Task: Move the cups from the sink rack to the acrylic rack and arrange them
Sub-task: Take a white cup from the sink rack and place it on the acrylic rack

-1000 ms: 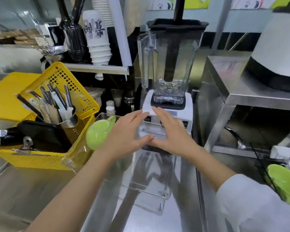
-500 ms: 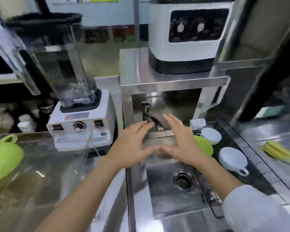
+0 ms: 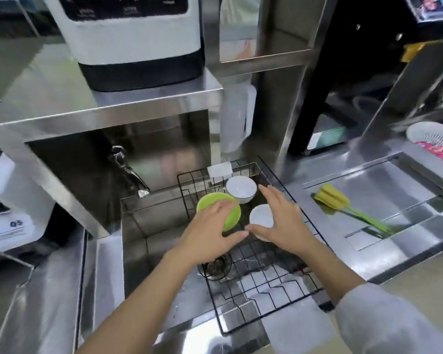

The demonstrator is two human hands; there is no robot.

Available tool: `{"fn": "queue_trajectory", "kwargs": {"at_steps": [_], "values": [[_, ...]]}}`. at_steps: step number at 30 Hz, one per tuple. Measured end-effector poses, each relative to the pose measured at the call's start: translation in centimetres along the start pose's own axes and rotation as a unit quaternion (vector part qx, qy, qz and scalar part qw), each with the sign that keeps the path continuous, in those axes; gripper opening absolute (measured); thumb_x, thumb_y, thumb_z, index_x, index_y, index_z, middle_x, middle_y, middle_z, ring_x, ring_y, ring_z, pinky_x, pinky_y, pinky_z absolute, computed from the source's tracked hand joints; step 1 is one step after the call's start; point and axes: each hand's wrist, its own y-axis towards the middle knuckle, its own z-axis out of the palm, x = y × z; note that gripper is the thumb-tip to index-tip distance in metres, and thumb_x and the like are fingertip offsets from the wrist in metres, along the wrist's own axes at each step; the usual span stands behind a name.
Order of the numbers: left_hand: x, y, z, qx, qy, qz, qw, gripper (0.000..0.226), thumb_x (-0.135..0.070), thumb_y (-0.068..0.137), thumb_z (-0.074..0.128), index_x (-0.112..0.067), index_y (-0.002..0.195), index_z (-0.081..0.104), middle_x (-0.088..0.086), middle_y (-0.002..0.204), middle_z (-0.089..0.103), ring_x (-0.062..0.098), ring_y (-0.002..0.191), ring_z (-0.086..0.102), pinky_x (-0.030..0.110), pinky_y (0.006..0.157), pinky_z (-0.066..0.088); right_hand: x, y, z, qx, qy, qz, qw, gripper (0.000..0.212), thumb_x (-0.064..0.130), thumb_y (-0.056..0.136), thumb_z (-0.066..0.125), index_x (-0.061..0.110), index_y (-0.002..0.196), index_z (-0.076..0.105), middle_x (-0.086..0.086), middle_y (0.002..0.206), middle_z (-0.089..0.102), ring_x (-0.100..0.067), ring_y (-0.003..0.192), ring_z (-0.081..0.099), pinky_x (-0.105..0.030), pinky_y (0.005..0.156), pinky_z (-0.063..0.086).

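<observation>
A second ago my hands were at the clear rack beside the blender on the left counter; since then I have swung right, and now both are over the black wire sink rack [image 3: 264,282] that spans the steel sink [image 3: 149,251]. That tells me one trip is done and I am back for the next cups. Three are left in the rack's far end: a lime-green cup [image 3: 232,213] lying tipped on the left, a white round cup with a dark rim [image 3: 241,188] behind it, and a plain white cup [image 3: 261,217] nearest me. My left hand [image 3: 210,233] is spread open with its fingers resting over the green cup's side, not closed around it yet. My right hand [image 3: 284,223] is open too, thumb and fingers curved around the near white cup without gripping; whether the palm touches it I cannot tell. The acrylic rack is out of view to my left, so whatever I lift has to travel back across the counter. I judge the next step is to close each hand on its cup, the green one needing care as it lies tilted against the wires. A yellow sponge brush with a green handle [image 3: 335,200] lies well apart on the right drainboard.
</observation>
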Motion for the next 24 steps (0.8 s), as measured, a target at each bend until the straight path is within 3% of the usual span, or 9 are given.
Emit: {"fn": "queue_trajectory", "kwargs": {"at_steps": [6,9,13,16,19,24], "values": [[-1.1,2.8,4.7,0.021,-0.067,-0.078,0.994,0.066,-0.049,0.083,0.055,-0.023,0.139,0.031,0.001,0.142,0.042,0.02,0.128,0.04,0.032,0.101,0.033,-4.2,-0.3,0.7,0.086,-0.06,0.044,0.994,0.1,0.062,0.068,0.063,0.024,0.144,0.011,-0.012,0.153,0.017,-0.026,0.14,0.015,-0.046,0.109,0.015],[-1.6,3.5,6.8,0.019,-0.123,-0.126,0.984,0.054,-0.044,0.083,0.057,-0.025,0.129,0.036,0.001,0.126,0.057,0.02,0.109,0.055,0.034,0.086,0.046,-5.1,0.3,1.4,0.1,-0.132,0.014,0.986,0.1,0.063,0.069,0.061,0.025,0.144,0.007,-0.011,0.154,0.015,-0.023,0.141,0.01,-0.045,0.109,0.013],[-2.0,3.9,8.8,0.012,-0.187,-0.194,0.963,0.046,-0.043,0.085,0.054,-0.021,0.123,0.04,0.003,0.11,0.064,0.02,0.095,0.06,0.032,0.074,0.047,-5.4,1.6,1.9,0.109,-0.165,-0.011,0.98,0.098,0.061,0.068,0.06,0.025,0.143,0.008,-0.013,0.152,0.02,-0.024,0.141,0.01,-0.049,0.106,0.011],[-2.3,4.4,9.4,0.015,-0.314,-0.276,0.908,0.047,-0.04,0.088,0.054,-0.011,0.123,0.044,0.009,0.107,0.064,0.025,0.091,0.063,0.034,0.076,0.051,-5.5,2.3,2.0,0.133,-0.174,-0.009,0.976,0.101,0.063,0.065,0.06,0.025,0.143,0.008,-0.012,0.145,0.033,-0.026,0.139,0.017,-0.049,0.106,0.008],[-2.7,4.6,9.5,0.037,-0.439,-0.334,0.833,0.035,-0.031,0.091,0.052,-0.004,0.113,0.049,0.009,0.09,0.063,0.019,0.07,0.062,0.033,0.068,0.056,-5.4,2.5,2.1,0.141,-0.179,-0.011,0.974,0.1,0.061,0.065,0.06,0.022,0.142,0.01,-0.011,0.137,0.041,-0.026,0.13,0.03,-0.049,0.106,0.008],[-2.8,4.4,10.0,0.059,-0.502,-0.374,0.777,0.027,-0.028,0.091,0.053,-0.006,0.107,0.051,0.012,0.091,0.064,0.022,0.073,0.064,0.031,0.068,0.059,-4.9,1.6,1.9,0.109,-0.159,-0.017,0.981,0.1,0.053,0.063,0.063,0.018,0.141,0.011,-0.011,0.129,0.047,-0.025,0.121,0.04,-0.049,0.108,0.008]]}}
